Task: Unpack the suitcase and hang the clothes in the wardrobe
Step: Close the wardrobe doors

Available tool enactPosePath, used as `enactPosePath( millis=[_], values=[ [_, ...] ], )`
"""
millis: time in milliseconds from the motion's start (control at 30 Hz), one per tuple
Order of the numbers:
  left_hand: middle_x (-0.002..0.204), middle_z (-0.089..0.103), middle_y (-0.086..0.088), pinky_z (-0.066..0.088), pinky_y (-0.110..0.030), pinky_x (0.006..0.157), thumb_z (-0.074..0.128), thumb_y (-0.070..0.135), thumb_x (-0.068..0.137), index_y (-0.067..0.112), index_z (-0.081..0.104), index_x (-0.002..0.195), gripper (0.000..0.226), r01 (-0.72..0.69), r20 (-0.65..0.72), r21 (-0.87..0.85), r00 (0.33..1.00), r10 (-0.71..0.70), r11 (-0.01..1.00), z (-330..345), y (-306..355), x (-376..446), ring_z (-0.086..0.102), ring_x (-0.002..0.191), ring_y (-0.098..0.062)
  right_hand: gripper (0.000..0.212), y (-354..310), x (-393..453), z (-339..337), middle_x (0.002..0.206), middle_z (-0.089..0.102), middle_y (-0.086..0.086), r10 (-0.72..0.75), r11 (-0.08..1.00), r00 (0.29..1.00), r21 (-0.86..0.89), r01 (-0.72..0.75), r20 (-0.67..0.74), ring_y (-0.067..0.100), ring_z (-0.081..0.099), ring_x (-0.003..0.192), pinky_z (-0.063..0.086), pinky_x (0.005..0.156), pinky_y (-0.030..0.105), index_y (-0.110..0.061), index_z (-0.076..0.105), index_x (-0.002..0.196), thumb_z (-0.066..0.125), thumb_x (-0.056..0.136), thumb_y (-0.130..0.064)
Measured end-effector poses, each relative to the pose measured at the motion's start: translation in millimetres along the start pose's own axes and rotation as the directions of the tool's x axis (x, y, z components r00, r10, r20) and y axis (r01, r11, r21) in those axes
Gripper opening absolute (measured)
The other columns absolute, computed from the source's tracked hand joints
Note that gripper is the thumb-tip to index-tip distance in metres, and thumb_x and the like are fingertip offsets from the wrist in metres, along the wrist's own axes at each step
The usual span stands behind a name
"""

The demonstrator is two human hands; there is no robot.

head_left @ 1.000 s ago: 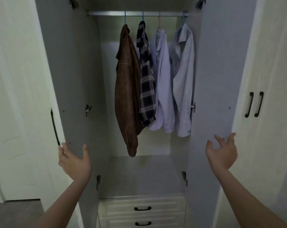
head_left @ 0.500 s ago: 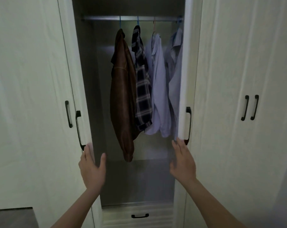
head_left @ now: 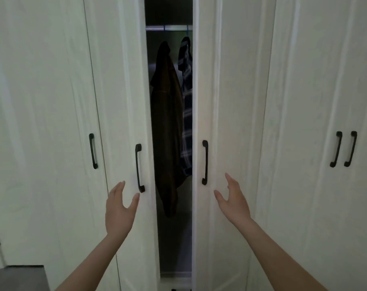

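While the white wardrobe (head_left: 304, 80) stands with its two middle doors ajar, a brown jacket (head_left: 168, 133) and a plaid shirt (head_left: 187, 131) hang from the rail (head_left: 155, 28) in the dark gap. Left hand (head_left: 118, 208) and right hand (head_left: 234, 200) lie against the doors below black handles (head_left: 139, 168), fingers straight, thumbs spread.

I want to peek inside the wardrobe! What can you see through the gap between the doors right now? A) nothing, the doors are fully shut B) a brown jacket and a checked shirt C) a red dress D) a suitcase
B: the narrow gap between the two wardrobe doors shows a brown jacket hanging beside a checked shirt.
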State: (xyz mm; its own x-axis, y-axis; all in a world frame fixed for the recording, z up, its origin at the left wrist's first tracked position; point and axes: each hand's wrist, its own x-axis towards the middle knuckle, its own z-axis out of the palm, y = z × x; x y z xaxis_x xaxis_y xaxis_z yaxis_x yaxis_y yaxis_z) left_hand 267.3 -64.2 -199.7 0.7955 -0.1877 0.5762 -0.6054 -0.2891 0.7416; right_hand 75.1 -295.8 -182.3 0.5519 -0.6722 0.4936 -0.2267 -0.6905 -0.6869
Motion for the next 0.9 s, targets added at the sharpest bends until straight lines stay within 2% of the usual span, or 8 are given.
enactPosePath(
  millis=[133,233,333,500,600,667,800,900],
  values=[
    [0.150,0.032,0.006,0.030,-0.036,0.112,0.058,0.045,0.087,0.024,0.028,0.146,0.069,0.026,0.100,-0.013,0.995,-0.025,1.000,20,-13,3,0.032,0.136,-0.014,0.065,-11,17,22,0.155,0.022,-0.004,0.008,0.999,0.998,0.032,-0.010,0.057,0.012,0.027,0.139,0.025,0.115,0.032,-0.021,0.015,0.149,0.045,0.095,-0.040],
    [0.152,0.028,0.009,0.028,-0.033,0.111,0.058,0.047,0.085,0.026,0.028,0.146,0.071,-0.023,0.118,0.024,0.993,0.020,0.999,34,-15,15,0.028,0.139,-0.012,0.064,-17,31,35,0.154,0.023,-0.005,0.008,0.999,0.998,0.043,-0.011,0.064,0.012,0.027,0.139,0.024,0.115,0.031,-0.021,0.016,0.149,0.043,0.096,-0.043],
    [0.153,0.025,0.012,0.027,-0.031,0.111,0.059,0.051,0.083,0.028,0.030,0.145,0.072,-0.138,0.097,0.018,0.986,0.136,0.990,49,-12,35,0.024,0.140,-0.009,0.061,-23,50,48,0.154,0.024,-0.003,0.027,0.997,0.999,0.077,-0.025,-0.029,0.012,0.026,0.139,0.021,0.116,0.030,-0.019,0.019,0.149,0.042,0.097,-0.041],
    [0.157,0.014,0.005,0.020,-0.034,0.115,0.053,0.063,0.080,0.025,0.019,0.148,0.085,-0.374,0.122,0.123,0.925,0.360,0.919,83,-9,76,0.012,0.145,-0.013,0.058,-19,82,68,0.158,0.010,-0.004,-0.011,0.996,0.978,-0.085,-0.007,-0.209,0.013,0.011,0.145,0.010,0.114,0.027,-0.022,0.017,0.149,0.029,0.098,-0.046],
    [0.158,0.008,0.004,0.022,-0.040,0.116,0.045,0.067,0.078,0.028,0.002,0.150,0.092,-0.446,0.174,0.144,0.890,0.422,0.883,113,-23,89,0.006,0.146,-0.016,0.058,-10,93,88,0.158,0.011,-0.007,-0.058,0.990,0.957,-0.141,0.018,-0.285,0.010,0.014,0.144,0.015,0.112,0.024,-0.023,0.018,0.149,0.027,0.097,-0.047],
    [0.158,0.007,0.003,0.022,-0.041,0.116,0.045,0.065,0.080,0.029,-0.003,0.149,0.092,-0.456,0.152,0.134,0.887,0.436,0.880,128,-30,90,0.003,0.146,-0.018,0.056,-6,98,95,0.157,0.014,-0.008,-0.079,0.979,0.943,-0.205,0.012,-0.324,0.010,0.018,0.143,0.019,0.110,0.023,-0.023,0.022,0.148,0.031,0.097,-0.044],
    [0.158,0.012,-0.002,0.031,-0.049,0.111,0.041,0.063,0.085,0.025,0.003,0.150,0.084,-0.470,0.135,0.168,0.882,0.452,0.866,149,-32,98,0.006,0.146,-0.022,0.051,2,118,108,0.155,0.021,-0.007,-0.119,0.950,0.930,-0.311,0.005,-0.347,0.012,0.029,0.139,0.027,0.100,0.020,-0.019,0.037,0.143,0.044,0.096,-0.038],
    [0.157,0.016,-0.003,0.023,-0.053,0.112,0.040,0.061,0.086,0.023,0.012,0.150,0.079,-0.477,0.145,0.235,0.879,0.455,0.847,160,-31,104,0.008,0.146,-0.023,0.051,4,128,120,0.153,0.029,0.002,-0.166,0.932,0.915,-0.363,0.024,-0.368,0.020,0.040,0.134,0.038,0.102,0.031,-0.014,0.045,0.139,0.047,0.095,-0.040]
  ],
)
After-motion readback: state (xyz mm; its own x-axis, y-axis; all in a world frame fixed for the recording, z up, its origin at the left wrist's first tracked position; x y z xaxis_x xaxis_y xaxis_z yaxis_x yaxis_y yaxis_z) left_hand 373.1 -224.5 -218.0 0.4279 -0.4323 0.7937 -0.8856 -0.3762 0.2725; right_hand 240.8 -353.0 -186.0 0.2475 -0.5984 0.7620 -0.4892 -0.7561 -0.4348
